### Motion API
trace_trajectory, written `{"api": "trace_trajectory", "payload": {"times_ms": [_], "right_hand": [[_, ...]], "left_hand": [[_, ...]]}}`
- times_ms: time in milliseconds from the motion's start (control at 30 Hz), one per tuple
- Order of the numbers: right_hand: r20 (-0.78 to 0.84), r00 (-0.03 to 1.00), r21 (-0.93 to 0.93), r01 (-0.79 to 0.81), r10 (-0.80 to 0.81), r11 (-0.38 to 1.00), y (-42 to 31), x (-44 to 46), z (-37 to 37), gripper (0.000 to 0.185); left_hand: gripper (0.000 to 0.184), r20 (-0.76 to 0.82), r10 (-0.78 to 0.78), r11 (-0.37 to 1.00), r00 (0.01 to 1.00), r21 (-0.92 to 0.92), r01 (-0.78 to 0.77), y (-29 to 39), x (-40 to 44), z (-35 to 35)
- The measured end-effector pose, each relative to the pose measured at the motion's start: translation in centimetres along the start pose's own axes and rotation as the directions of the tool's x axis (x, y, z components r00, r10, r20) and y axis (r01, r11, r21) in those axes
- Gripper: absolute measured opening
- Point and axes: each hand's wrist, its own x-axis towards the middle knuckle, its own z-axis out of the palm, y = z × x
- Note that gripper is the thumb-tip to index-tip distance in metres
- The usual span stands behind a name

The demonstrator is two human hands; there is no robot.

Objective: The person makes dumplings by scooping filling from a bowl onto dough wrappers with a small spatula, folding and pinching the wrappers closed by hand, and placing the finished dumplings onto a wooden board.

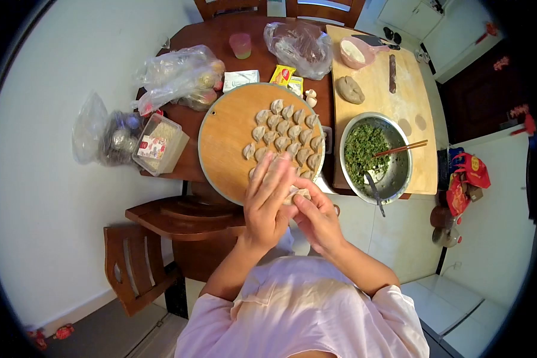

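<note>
A pale dumpling point(296, 194) is held between my two hands at the near edge of the round wooden board point(227, 137). My right hand point(320, 219) pinches it with thumb and fingers. My left hand point(267, 200) cups its other side, fingers long and slightly blurred, partly hiding it. Rows of folded dumplings point(282, 143) sit on the board just beyond my hands. To the right stands a metal bowl point(404, 173) of chopped green filling point(364, 146), with chopsticks point(407, 147) and a spoon point(375, 192) resting in it.
A floured pastry board point(373, 98) carries a dough lump point(350, 89), a rolling pin point(392, 74), two flat wrappers point(404, 126), and a pink flour bowl point(353, 53). Plastic bags point(182, 74), a cup point(241, 45) and a clear container point(161, 144) stand around. A wooden chair point(140, 262) is at left.
</note>
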Motion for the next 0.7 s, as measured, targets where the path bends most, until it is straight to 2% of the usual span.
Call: {"api": "trace_trajectory", "payload": {"times_ms": [100, 167, 233, 333, 433, 500, 567, 633, 667, 700], "right_hand": [[0.007, 1.000, 0.081, -0.031, 0.031, 0.996, -0.5, 0.0, 0.8, 0.037], [0.020, 0.999, 0.113, -0.042, 0.040, 0.993, -0.1, 0.0, 0.5, 0.037], [0.037, 0.998, 0.139, -0.047, 0.042, 0.989, 1.0, -0.2, -0.5, 0.037], [0.013, 0.999, 0.169, -0.049, 0.048, 0.984, 1.2, -0.1, -0.3, 0.037], [-0.026, 0.999, 0.106, -0.043, 0.047, 0.993, 0.7, 0.4, -0.2, 0.038], [0.016, 1.000, -0.091, 0.015, -0.014, 0.996, 0.0, 1.0, -0.5, 0.039], [0.047, 0.998, -0.301, 0.057, -0.045, 0.952, -0.2, 1.3, -1.2, 0.040], [0.064, 0.997, -0.515, 0.075, -0.048, 0.854, 0.5, 1.6, -2.6, 0.042], [0.100, 0.990, -0.556, 0.140, -0.101, 0.820, 1.4, 2.0, -3.4, 0.044], [0.102, 0.992, -0.511, 0.117, -0.076, 0.852, 2.1, 2.2, -3.9, 0.044]], "left_hand": [[0.039, -0.094, -0.108, 0.993, 0.990, -0.053, 0.103, 1.1, 0.3, 0.4], [0.040, -0.057, -0.103, 0.994, 0.993, -0.054, 0.100, 0.8, -0.1, 0.1], [0.040, 0.028, -0.029, 0.998, 0.999, -0.055, 0.030, -0.4, -1.1, -0.5], [0.039, 0.051, -0.009, 0.999, 0.999, -0.045, 0.011, -0.7, -1.7, -0.7], [0.041, 0.063, 0.014, 0.998, 0.998, 0.052, -0.017, -1.2, -1.6, -0.9], [0.040, -0.023, -0.167, 0.984, 0.986, -0.063, 0.165, 0.0, -0.9, -0.3], [0.040, 0.002, -0.246, 0.964, 0.969, -0.101, 0.245, 0.2, -1.1, -0.4], [0.041, 0.119, -0.220, 0.972, 0.968, -0.052, 0.227, -1.2, -2.5, -1.1], [0.033, 0.116, -0.166, 0.984, 0.979, -0.039, 0.171, -2.0, -2.8, -0.9], [0.028, 0.135, -0.174, 0.985, 0.975, 0.011, 0.174, -2.5, -3.2, -1.0]]}}
